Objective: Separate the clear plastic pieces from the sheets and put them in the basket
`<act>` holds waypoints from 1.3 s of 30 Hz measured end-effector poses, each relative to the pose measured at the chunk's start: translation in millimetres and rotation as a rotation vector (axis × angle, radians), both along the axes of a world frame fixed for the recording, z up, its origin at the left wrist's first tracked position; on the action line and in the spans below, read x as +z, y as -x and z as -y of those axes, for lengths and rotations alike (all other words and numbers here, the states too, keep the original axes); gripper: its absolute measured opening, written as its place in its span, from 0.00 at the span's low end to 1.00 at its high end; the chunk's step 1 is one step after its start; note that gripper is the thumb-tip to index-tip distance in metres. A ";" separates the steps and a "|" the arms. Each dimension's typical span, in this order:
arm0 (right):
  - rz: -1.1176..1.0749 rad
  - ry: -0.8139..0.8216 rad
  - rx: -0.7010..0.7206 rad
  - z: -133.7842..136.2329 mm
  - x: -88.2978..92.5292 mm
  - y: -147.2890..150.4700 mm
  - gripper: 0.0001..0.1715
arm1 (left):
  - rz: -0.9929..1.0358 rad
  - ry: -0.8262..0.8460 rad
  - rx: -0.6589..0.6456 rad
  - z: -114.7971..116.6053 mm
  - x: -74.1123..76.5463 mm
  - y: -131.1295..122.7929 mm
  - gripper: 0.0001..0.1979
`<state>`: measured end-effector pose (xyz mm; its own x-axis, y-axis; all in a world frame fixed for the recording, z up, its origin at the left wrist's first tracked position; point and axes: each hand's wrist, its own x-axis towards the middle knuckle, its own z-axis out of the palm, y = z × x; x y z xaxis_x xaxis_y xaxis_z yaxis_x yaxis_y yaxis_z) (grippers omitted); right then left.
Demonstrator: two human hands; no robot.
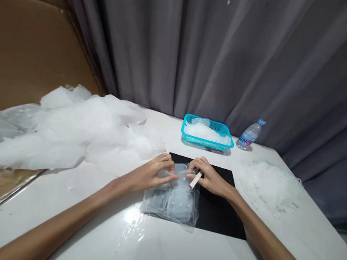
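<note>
A clear plastic bag lies over the left part of a black mat. Inside it are several translucent, rounded-square pieces. My left hand is closed, pinching the bag's film between thumb and fingers near the top end. Across from it, my right hand is also closed, with its fingertips at the film and a flat white stick in its grip. The stick points down and left over the bag, with a darker tip; its exact kind cannot be made out. The fingers partly hide the bag's upper end.
A large heap of white translucent bags covers the table's left side beside a cardboard box. Farther back stand a turquoise basket holding white pieces and a water bottle. Clear plastic scraps lie right. A grey curtain hangs behind.
</note>
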<state>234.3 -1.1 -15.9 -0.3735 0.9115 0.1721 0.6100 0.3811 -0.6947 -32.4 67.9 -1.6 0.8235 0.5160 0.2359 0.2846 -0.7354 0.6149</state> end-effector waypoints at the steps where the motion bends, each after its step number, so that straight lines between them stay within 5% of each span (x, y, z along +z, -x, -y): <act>1: -0.050 0.016 -0.002 6.6 4.5 1.1 0.12 | -0.010 0.053 -0.026 -2.3 4.5 1.2 0.17; 5: -0.262 0.209 -0.062 37.9 41.7 2.1 0.16 | -0.120 0.183 0.064 -13.5 19.0 14.0 0.23; 9: -0.429 0.120 -0.208 63.1 79.9 -7.7 0.17 | -0.136 0.243 0.049 -11.2 42.2 26.7 0.23; 11: -0.536 0.072 -0.286 67.3 87.6 -16.0 0.18 | -0.058 0.380 -0.040 -3.9 56.6 25.9 0.22; 14: -0.569 0.150 -0.375 63.2 77.8 -31.0 0.21 | -0.031 0.409 0.004 3.0 65.0 15.8 0.19; 18: -0.357 0.375 -0.328 48.5 31.0 -50.3 0.24 | -0.327 0.176 0.133 -9.9 37.1 -1.9 0.27; 23: -0.089 0.307 -0.455 38.9 -14.8 -63.3 0.16 | -0.345 -0.193 0.161 -30.6 -5.1 -11.4 0.30; 26: 0.090 0.220 -0.479 42.4 -14.1 -67.3 0.14 | -0.203 -0.349 0.050 -18.0 -9.7 -19.7 0.21; 29: 0.195 0.046 -0.541 47.1 -5.0 -71.4 0.20 | -0.163 -0.299 -0.126 14.3 -7.9 -41.1 0.18; 33: 0.019 -0.129 -0.470 52.4 3.3 -75.7 0.32 | -0.206 -0.285 -0.215 52.3 -15.5 -76.4 0.23; 36: -0.189 0.024 -0.337 59.7 4.8 -77.5 0.40 | -0.201 -0.334 -0.206 61.1 -26.9 -88.7 0.23; 39: -0.302 0.215 -0.250 69.3 5.3 -79.3 0.36 | -0.182 -0.333 -0.202 59.9 -34.6 -86.1 0.25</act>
<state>313.6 -70.4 -10.6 -0.0987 0.9944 0.0367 0.4225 0.0752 -0.9033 53.7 8.0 -36.2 0.9437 0.2605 0.2039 0.1966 -0.9373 0.2879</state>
